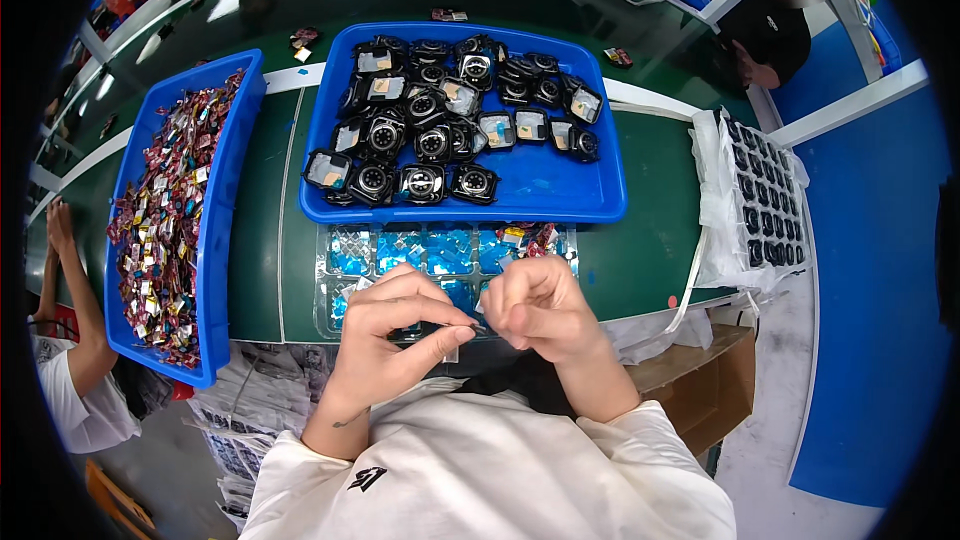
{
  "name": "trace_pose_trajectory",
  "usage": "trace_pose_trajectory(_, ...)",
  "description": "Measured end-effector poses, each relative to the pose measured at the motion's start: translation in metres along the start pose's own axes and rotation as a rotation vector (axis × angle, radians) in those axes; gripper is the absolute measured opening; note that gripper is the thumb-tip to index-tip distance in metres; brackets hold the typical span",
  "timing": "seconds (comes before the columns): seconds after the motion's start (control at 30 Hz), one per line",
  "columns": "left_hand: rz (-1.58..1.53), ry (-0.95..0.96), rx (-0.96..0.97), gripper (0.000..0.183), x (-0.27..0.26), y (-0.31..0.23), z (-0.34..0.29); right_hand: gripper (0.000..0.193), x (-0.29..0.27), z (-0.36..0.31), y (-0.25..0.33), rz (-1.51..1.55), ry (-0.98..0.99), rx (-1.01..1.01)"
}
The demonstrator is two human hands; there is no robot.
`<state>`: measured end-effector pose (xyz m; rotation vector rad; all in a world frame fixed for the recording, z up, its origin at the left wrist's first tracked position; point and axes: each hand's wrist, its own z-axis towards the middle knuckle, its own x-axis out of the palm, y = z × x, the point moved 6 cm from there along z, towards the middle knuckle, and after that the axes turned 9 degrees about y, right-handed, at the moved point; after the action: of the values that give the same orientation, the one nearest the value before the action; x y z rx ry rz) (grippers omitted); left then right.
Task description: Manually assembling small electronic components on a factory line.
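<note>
My left hand (395,325) is raised in front of my chest, with thumb and forefinger pinched on a small piece (452,354) that looks clear and thin, with a dark bit at the fingertips. Close beside it, my right hand (548,308) is curled, thumb against fingers; whatever it may hold is hidden. Just beyond both hands lies a clear compartment tray (322,292) filled with small blue-film pieces, partly covered by my fingers. Behind that stands a blue tray (560,195) of black smartwatch housings (432,145), some back up, others showing pale insides.
At left, a long blue bin (218,280) holds many small reddish foil-like parts. A white-wrapped stack of trays (770,195) with black parts stands right, above a cardboard box (725,385). Co-workers' arms (62,240) show at left; another person (765,35) is far right.
</note>
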<state>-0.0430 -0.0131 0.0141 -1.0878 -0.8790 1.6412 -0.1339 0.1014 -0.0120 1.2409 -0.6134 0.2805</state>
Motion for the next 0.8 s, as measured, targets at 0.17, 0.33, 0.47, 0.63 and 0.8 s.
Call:
trace_pose_trajectory(0.17, -0.074, -0.191, -0.146, 0.008, -0.013, 0.010, -0.008, 0.014, -0.005, 0.004, 0.047, -0.857, -0.051, -0.147)
trace_pose_trajectory(0.33, 0.018, -0.233, -0.162, 0.006, -0.017, 0.012, -0.015, 0.042, -0.034, 0.021, 0.089, -1.607, -0.256, -0.058)
trace_pose_trajectory(0.47, 0.014, -0.180, -0.155, 0.006, -0.009, 0.006, -0.013, 0.047, -0.076, 0.024, 0.118, -2.079, -0.507, 0.173)
trace_pose_trajectory(0.63, -0.104, -0.167, -0.137, 0.007, -0.006, 0.007, -0.013, 0.032, -0.076, 0.014, 0.112, -1.774, -0.564, 0.049)
trace_pose_trajectory(0.8, -0.059, -0.127, -0.090, 0.005, 0.000, 0.002, 0.001, 0.022, -0.047, 0.000, 0.056, -0.740, -0.468, 0.042)
